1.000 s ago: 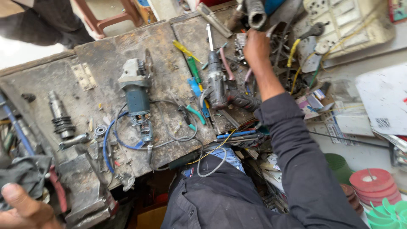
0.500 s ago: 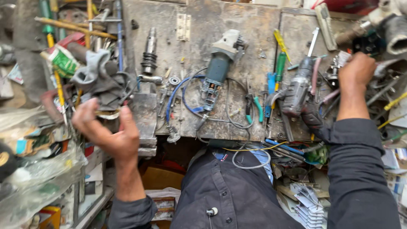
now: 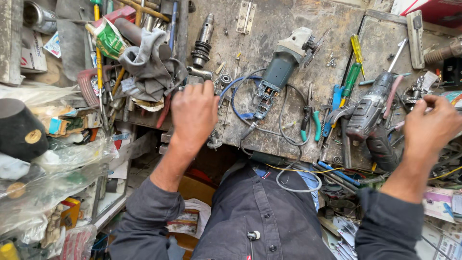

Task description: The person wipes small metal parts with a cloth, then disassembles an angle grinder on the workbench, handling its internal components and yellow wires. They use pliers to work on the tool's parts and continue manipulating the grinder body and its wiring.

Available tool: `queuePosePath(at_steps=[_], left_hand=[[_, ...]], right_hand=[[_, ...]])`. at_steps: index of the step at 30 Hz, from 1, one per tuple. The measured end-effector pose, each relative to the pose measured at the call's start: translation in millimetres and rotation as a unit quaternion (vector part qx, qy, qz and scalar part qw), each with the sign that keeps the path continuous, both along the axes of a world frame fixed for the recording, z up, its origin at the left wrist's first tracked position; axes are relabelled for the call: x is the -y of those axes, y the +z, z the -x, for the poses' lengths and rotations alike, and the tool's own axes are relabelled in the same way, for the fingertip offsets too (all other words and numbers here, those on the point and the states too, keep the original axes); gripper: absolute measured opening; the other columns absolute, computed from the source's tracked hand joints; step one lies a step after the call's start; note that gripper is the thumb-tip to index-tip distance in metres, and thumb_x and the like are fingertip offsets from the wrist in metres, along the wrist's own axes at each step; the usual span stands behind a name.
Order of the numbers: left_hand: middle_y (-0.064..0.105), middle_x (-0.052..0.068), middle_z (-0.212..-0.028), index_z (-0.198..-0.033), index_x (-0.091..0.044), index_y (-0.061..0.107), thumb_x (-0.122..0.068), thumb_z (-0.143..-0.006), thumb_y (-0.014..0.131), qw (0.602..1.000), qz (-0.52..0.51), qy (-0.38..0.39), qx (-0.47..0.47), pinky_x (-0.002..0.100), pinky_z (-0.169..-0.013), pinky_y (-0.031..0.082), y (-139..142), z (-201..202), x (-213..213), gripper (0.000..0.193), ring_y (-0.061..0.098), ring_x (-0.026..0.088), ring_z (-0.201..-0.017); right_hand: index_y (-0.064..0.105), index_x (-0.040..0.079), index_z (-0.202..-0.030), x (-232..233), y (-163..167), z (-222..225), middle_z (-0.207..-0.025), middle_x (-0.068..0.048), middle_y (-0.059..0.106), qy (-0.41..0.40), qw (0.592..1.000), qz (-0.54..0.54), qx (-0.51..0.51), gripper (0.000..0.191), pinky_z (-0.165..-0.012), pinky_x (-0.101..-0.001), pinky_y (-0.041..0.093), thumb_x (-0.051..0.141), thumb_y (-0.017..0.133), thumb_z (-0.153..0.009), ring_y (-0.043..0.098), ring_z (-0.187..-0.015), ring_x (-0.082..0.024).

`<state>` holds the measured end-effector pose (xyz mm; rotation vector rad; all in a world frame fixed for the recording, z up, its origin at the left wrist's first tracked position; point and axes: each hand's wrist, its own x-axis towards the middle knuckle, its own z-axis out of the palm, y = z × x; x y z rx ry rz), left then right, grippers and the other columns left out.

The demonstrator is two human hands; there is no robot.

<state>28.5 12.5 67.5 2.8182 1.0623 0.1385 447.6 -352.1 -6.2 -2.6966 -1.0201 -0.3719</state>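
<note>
Left hand: left hand (image 3: 194, 114) back-up, fingers curled down onto small metal parts (image 3: 217, 84) at the left edge of the workbench (image 3: 269, 19); whatever it pinches is hidden under the knuckles, so cannot tell if it grips anything.
Right hand: right hand (image 3: 429, 127) at far right, fingers bent over a clutter of small parts; grasp cannot be told either.
Angle grinder: grey-blue angle grinder (image 3: 284, 67), casing open at the rear, lies tilted on the bench between both hands, much nearer the left one; its blue and grey cable (image 3: 240, 91) loops down just right of the left fingers.
Drill: dark cordless drill (image 3: 373, 113) lies just left of the right hand, near but apart.
Chuck: a drill chuck (image 3: 203, 41) stands above the left hand, apart from it.
Pliers: teal-handled pliers (image 3: 310, 118) lie between grinder and drill.
Screwdrivers: green-and-yellow screwdrivers (image 3: 353, 67) lie above the drill.
Rag: grey rag (image 3: 149, 65) heaped on hand tools up-left of the left hand.
Hinge: metal hinge (image 3: 245, 17) at top of bench.
Left side: clear plastic bags (image 3: 53, 163) on a lower shelf.
Body: dark shirt (image 3: 260, 216) below bench edge.
</note>
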Motion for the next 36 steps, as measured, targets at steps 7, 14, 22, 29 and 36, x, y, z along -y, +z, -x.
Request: queuePosePath(at_steps=[7,14,22,29,36], left_hand=[[0.064,0.012,-0.099,-0.123,0.003,0.062,-0.020,-0.085,0.068,0.985,-0.115,0.022,-0.130,0.030,-0.077,0.051,-61,-33,55,0.045,0.061,0.022,-0.092],[0.057,0.010,-0.097,-0.129,-0.001,0.056,-0.008,-0.088,0.065,0.991,-0.097,0.092,0.021,0.032,-0.076,0.052,-72,-29,71,0.042,0.060,0.024,-0.091],[0.057,0.011,-0.100,-0.132,0.006,0.054,-0.007,-0.080,0.068,0.998,-0.012,0.026,0.051,0.030,-0.074,0.053,-71,-21,96,0.056,0.060,0.023,-0.090],[0.058,0.012,-0.103,-0.137,0.005,0.051,-0.004,-0.077,0.068,0.996,0.049,0.000,0.079,0.034,-0.078,0.053,-82,-11,109,0.063,0.060,0.026,-0.092],[0.058,0.015,-0.103,-0.138,0.006,0.052,-0.001,-0.075,0.067,0.991,0.082,-0.017,0.109,0.037,-0.077,0.052,-88,-9,109,0.065,0.060,0.028,-0.092]], right_hand=[[0.076,0.003,-0.112,-104,33,135,-0.103,-0.011,0.074,0.134,0.961,-0.162,-0.181,0.008,-0.073,-0.0314,0.054,0.011,0.075,-0.109,0.069,-0.080,-0.018],[0.076,0.005,-0.106,-212,62,215,-0.090,-0.007,0.074,0.255,0.882,-0.163,-0.362,0.011,-0.058,-0.0266,0.049,0.011,0.075,-0.096,0.065,-0.066,-0.012],[0.077,0.013,-0.107,-311,29,243,-0.093,-0.009,0.071,0.402,0.876,-0.056,-0.261,0.019,-0.071,-0.0409,0.055,0.026,0.075,-0.093,0.069,-0.084,-0.032],[0.077,0.009,-0.105,-333,-9,235,-0.092,-0.008,0.074,0.354,0.892,0.024,-0.280,0.025,-0.073,-0.0421,0.055,0.028,0.076,-0.087,0.071,-0.082,-0.029],[0.078,0.009,-0.103,-324,-9,212,-0.095,-0.010,0.076,0.288,0.907,-0.031,-0.306,0.021,-0.070,-0.0375,0.058,0.025,0.074,-0.090,0.074,-0.076,-0.024]])
